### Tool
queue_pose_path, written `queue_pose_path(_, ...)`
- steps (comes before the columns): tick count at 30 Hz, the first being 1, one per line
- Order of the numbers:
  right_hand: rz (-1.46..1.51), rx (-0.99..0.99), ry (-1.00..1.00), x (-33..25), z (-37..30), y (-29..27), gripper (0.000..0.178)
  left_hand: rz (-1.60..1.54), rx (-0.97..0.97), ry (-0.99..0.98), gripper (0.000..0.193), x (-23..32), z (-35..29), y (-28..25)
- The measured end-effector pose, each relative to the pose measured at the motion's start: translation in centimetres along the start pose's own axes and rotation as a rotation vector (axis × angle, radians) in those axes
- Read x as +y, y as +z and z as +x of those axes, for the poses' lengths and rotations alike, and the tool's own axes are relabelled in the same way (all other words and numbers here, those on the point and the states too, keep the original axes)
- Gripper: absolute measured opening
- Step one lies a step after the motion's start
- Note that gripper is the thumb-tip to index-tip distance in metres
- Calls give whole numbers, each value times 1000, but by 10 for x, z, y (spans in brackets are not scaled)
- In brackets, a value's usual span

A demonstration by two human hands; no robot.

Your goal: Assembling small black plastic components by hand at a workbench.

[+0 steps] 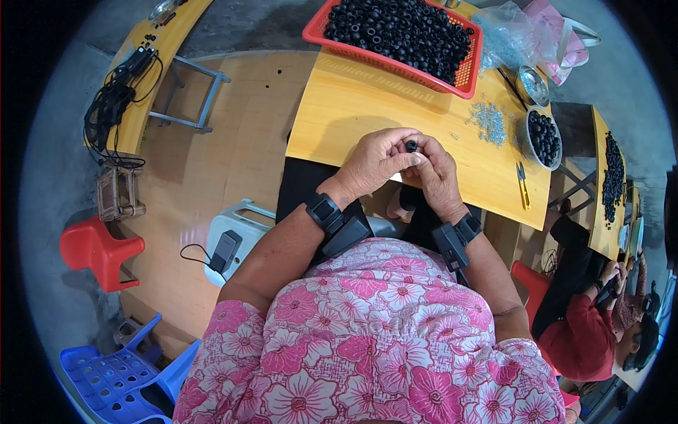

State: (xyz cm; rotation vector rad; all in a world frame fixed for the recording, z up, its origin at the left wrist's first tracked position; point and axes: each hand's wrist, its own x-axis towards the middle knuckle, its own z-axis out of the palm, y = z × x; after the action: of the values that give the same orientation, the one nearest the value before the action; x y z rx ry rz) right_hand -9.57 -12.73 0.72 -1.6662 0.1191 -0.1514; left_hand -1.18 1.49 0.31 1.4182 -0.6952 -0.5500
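Over the near edge of the yellow wooden table (353,92), my two hands meet around a small round black part (411,145) with a hole in its end. My left hand (374,161) pinches it from the left with thumb and fingers. From the other side, the fingers of my right hand (439,173) close on the same piece. Anything smaller between the fingertips is hidden. Beyond the hands stands a red plastic basket (385,65) heaped with black parts (399,35). Small clear pieces (489,124) lie scattered to the right of my hands.
A bowl of black parts (542,138) and yellow-handled snips (523,187) sit at the table's right side, with a metal bowl (532,86) and plastic bag (508,35) behind. A co-worker in red (583,339) sits at the right. Stools (102,251) stand at the left.
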Motion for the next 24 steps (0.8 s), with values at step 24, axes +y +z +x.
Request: queue_pose_path(24,700,-209,333,-2,19,-19,28,-140,88,-110,24,5,3,6)
